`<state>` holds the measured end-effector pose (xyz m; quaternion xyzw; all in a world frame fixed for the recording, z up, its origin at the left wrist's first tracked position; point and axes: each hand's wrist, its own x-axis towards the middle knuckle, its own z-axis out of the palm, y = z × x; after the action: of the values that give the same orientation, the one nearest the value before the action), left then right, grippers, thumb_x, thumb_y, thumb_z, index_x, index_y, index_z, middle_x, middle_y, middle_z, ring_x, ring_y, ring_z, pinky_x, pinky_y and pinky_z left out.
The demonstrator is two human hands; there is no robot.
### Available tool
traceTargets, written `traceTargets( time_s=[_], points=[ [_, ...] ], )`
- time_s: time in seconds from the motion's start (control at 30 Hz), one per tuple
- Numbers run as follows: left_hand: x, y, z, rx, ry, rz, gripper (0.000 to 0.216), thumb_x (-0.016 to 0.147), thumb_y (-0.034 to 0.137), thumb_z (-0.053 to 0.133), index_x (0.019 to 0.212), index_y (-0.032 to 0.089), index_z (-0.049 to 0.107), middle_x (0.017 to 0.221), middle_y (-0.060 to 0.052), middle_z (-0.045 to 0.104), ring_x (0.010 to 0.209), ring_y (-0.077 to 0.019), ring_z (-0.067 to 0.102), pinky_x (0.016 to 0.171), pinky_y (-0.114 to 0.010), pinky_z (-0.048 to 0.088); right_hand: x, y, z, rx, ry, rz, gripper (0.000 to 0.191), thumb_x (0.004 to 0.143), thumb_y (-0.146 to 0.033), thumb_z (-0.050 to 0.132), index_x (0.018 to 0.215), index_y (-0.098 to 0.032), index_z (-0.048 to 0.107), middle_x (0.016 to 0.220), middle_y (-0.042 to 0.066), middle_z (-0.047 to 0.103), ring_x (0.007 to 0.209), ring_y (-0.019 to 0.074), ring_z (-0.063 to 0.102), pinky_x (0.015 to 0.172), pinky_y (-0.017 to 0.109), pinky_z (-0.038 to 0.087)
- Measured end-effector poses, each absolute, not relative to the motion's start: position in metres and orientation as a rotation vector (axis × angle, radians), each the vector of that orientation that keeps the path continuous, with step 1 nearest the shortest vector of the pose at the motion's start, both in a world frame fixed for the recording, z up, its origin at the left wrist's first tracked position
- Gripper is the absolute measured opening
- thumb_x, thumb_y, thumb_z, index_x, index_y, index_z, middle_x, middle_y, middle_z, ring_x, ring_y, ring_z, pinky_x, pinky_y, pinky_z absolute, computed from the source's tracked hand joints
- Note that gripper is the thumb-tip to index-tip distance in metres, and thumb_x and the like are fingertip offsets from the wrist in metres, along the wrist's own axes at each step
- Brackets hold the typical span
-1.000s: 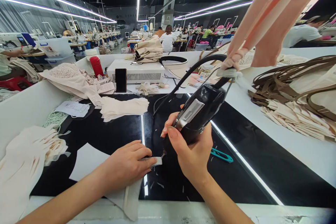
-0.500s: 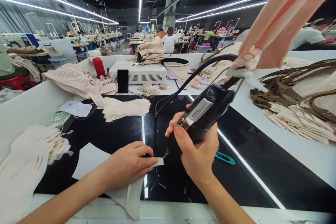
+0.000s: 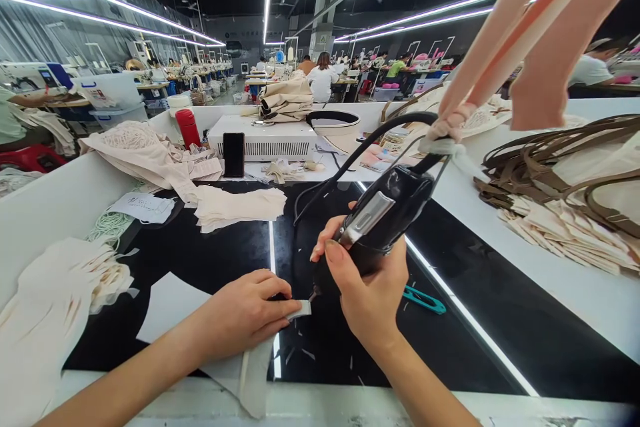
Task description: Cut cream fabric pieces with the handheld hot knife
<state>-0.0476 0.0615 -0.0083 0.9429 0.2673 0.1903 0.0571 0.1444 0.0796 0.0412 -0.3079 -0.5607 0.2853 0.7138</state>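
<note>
My right hand (image 3: 367, 290) is wrapped round a black corded hand tool (image 3: 383, 217) with a silver plate. The tool tilts down, its tip touching the end of a pale fabric strip (image 3: 301, 309). My left hand (image 3: 245, 313) lies on that strip, fingers curled, pinning it to the black worktop (image 3: 210, 260). The strip runs back under my left hand and over the table's front edge. The tool's black cord (image 3: 360, 147) arcs up to pink hanging straps (image 3: 505, 33).
Teal snips (image 3: 424, 300) lie right of my right hand. Cream fabric pieces (image 3: 235, 203) are stacked at the left and middle, brown straps (image 3: 560, 167) at the right. A white box unit (image 3: 263, 137), a phone (image 3: 233, 153) and a red bottle (image 3: 189, 127) stand behind. People work at tables beyond.
The tool has swayed slightly right and back left in my right hand. My left hand stays on the strip.
</note>
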Motion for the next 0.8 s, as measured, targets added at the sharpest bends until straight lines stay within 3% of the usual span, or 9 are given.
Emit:
traceTargets(
  time_s=[0.8],
  points=[
    [-0.0481,0.0603,-0.0075,2.897,0.821,0.572,0.027,0.107,0.020,0.054,0.130,0.017,0.067,0.115,-0.009,0.067,0.104,-0.0230,0.062,0.094,-0.036,0.057,0.1427,0.0804,0.0430,-0.665,-1.183,0.634,0.028,0.084,-0.023,0.078,0.102,-0.029,0.058,0.079,-0.006,0.068,0.059,0.0136,0.063,0.054,0.029,0.058]
  ],
)
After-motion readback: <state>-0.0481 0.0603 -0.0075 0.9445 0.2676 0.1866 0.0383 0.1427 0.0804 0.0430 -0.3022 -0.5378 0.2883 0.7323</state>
